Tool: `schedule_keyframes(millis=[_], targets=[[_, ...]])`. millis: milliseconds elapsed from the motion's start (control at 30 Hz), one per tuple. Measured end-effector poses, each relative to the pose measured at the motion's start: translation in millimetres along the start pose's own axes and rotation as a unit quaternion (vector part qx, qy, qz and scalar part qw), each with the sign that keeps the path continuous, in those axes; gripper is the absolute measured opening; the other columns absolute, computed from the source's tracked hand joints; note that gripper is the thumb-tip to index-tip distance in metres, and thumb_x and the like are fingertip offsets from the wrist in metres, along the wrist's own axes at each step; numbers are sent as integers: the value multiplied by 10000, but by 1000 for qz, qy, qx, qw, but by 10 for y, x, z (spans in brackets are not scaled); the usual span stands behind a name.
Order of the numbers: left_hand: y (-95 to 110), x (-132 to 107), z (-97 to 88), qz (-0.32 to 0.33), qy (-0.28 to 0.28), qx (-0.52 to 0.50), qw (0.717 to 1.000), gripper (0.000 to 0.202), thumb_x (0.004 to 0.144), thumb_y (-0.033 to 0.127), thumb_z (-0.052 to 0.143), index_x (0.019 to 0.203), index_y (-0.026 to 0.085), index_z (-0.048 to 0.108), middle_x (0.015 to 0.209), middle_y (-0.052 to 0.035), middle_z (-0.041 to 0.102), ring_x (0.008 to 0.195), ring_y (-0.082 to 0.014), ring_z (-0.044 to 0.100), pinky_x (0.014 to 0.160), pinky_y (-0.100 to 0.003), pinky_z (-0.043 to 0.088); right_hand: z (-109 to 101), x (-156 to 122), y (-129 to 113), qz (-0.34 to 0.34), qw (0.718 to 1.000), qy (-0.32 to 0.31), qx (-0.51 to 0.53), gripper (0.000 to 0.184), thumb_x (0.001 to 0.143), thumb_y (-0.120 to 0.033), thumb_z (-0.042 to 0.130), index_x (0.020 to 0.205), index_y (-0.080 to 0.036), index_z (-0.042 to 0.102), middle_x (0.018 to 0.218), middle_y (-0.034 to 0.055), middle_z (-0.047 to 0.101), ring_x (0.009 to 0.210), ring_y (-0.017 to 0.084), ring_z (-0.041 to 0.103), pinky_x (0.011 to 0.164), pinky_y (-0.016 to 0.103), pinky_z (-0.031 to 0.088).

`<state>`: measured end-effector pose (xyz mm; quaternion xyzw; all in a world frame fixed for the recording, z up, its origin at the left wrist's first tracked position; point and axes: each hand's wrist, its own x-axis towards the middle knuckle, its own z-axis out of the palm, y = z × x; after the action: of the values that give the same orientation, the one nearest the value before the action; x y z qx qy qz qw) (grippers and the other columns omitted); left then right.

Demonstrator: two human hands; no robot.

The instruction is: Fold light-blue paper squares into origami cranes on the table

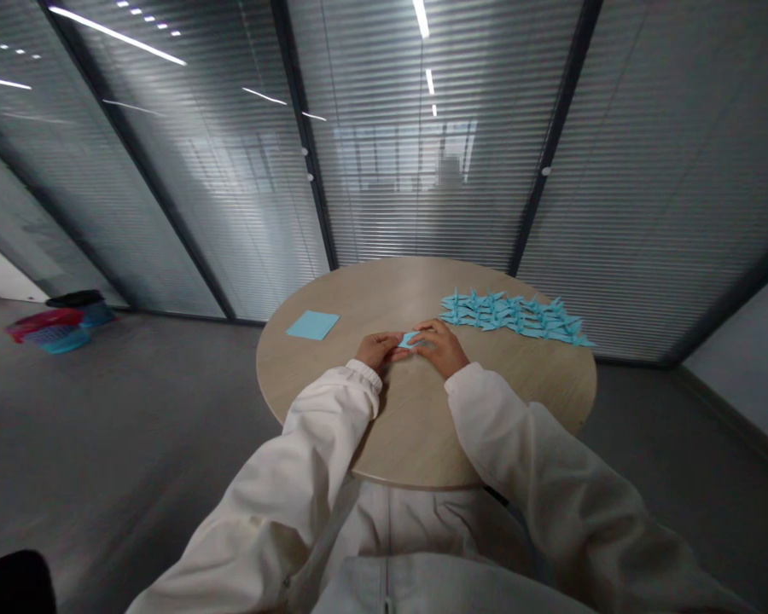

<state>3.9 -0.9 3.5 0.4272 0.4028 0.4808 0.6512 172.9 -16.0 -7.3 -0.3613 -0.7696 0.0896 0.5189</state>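
A small folded piece of light blue paper (409, 340) lies on the round wooden table (422, 426) between my two hands. My left hand (377, 349) pinches its left edge with curled fingers. My right hand (439, 344) presses on its right side, fingers bent over it. Both arms wear white sleeves. A flat stack of blue paper sheets (313, 325) lies to the left of my left hand. Several finished blue paper cranes (515, 316) are laid out in rows at the right rear of the table.
Glass walls with blinds (422, 170) stand close behind the table. On the grey floor at far left sit coloured plastic basins (57, 328). A dark object (13, 580) shows at the bottom left corner.
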Motion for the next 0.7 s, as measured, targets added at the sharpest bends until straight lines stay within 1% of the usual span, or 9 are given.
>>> schedule_keyframes(millis=[167, 367, 567, 700], targets=[[-26, 8, -9, 3, -6, -13, 1000, 193, 588, 177, 765, 745, 93, 690, 698, -57, 694, 634, -135, 646, 644, -239, 541, 6, 5, 35, 6, 1000, 6, 2, 47, 727, -224, 676, 764, -222, 704, 948, 53, 571, 940, 188, 541, 888, 357, 435], [-44, 5, -13, 32, -9, 4, 999, 286, 537, 227, 795, 773, 93, 703, 733, -56, 696, 648, -120, 625, 618, -216, 517, 13, 12, 58, 41, 999, 19, 28, 61, 746, -255, 648, 766, -211, 685, 925, 53, 587, 918, 180, 560, 876, 354, 442], [-62, 9, -14, 41, -24, 24, 999, 345, 510, 277, 807, 784, 91, 711, 763, -67, 698, 689, -132, 623, 690, -248, 510, 10, 7, 52, 97, 993, 26, 58, 115, 717, -304, 648, 721, -190, 663, 884, 61, 595, 876, 178, 570, 745, 313, 488], [-76, 18, -14, 48, -26, 27, 998, 390, 455, 300, 829, 762, 92, 710, 713, -55, 691, 655, -128, 617, 664, -244, 507, 16, 3, 63, 128, 989, 16, 69, 117, 679, -309, 662, 697, -194, 664, 897, 57, 590, 882, 175, 567, 723, 300, 499]])
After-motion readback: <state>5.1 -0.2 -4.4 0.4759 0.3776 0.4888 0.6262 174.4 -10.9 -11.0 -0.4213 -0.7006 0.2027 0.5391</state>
